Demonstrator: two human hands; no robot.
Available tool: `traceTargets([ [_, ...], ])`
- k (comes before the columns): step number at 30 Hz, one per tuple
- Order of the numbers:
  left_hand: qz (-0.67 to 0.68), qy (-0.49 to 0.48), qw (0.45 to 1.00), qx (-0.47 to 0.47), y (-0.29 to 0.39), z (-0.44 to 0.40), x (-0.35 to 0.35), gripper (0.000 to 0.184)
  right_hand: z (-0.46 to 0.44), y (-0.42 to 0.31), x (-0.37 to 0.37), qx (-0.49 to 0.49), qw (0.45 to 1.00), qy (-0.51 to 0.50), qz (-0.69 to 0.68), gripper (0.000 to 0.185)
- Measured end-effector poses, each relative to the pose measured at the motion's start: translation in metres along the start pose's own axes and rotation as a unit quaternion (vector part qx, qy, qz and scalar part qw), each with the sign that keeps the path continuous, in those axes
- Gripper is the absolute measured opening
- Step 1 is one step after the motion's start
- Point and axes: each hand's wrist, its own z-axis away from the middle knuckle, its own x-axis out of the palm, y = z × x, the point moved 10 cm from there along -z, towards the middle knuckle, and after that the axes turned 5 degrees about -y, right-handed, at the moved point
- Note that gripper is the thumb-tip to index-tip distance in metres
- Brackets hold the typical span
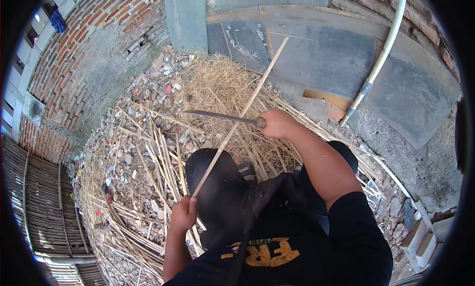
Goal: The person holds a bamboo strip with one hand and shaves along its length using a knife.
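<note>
My left hand (183,214) is closed around the lower end of a long bamboo strip (257,90), which slants up and away to the right across my knee. In my right hand (277,123) is the handle of a machete (217,116), its long dark blade pointing left. The blade crosses the strip a little above my knee; whether it touches the strip I cannot tell. Beneath both lies a heap of pale shavings (213,78). More split bamboo strips (161,155) lie on the ground to the left of my knee.
Rubble (131,160) and litter cover the ground. A brick wall (99,53) rises at the left, with a bamboo slat panel (42,197) below it. Grey boards (316,48) lean at the back, beside a white pipe (383,53). Further strips lie along the right.
</note>
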Motion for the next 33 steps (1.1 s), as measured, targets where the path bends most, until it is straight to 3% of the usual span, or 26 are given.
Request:
traceTargets([
  [8, -0.009, -0.011, 1.000, 0.020, 0.006, -0.002, 0.000, 0.049, 0.028, -0.041, 0.008, -0.052, 0.993, -0.041, 0.096, 0.030],
  [11, 0.007, -0.002, 1.000, 0.027, -0.005, -0.004, 0.006, 0.046, 0.021, -0.032, 0.006, -0.036, 0.996, -0.067, 0.053, 0.025],
  [14, 0.024, 0.011, 1.000, 0.016, -0.007, -0.003, 0.009, 0.046, -0.003, 0.002, 0.003, 0.010, 0.999, -0.031, -0.016, 0.026],
  [20, 0.016, -0.007, 1.000, -0.004, -0.006, 0.000, 0.003, 0.046, 0.006, -0.004, 0.001, -0.014, 1.000, -0.016, -0.012, 0.026],
  [23, 0.006, 0.005, 1.000, 0.024, 0.003, -0.001, 0.000, 0.047, 0.022, -0.022, -0.003, -0.022, 0.999, -0.003, 0.042, 0.026],
  [27, -0.002, -0.010, 1.000, 0.017, 0.003, -0.004, 0.000, 0.048, 0.035, -0.049, 0.009, -0.072, 0.988, -0.068, 0.122, 0.033],
  [30, 0.018, -0.018, 1.000, 0.002, 0.000, -0.002, 0.002, 0.048, 0.027, -0.041, 0.006, -0.060, 0.993, -0.066, 0.082, 0.033],
  [33, 0.023, -0.004, 1.000, 0.002, -0.007, -0.003, 0.009, 0.048, -0.006, 0.011, -0.001, 0.014, 0.998, -0.021, -0.050, 0.025],
])
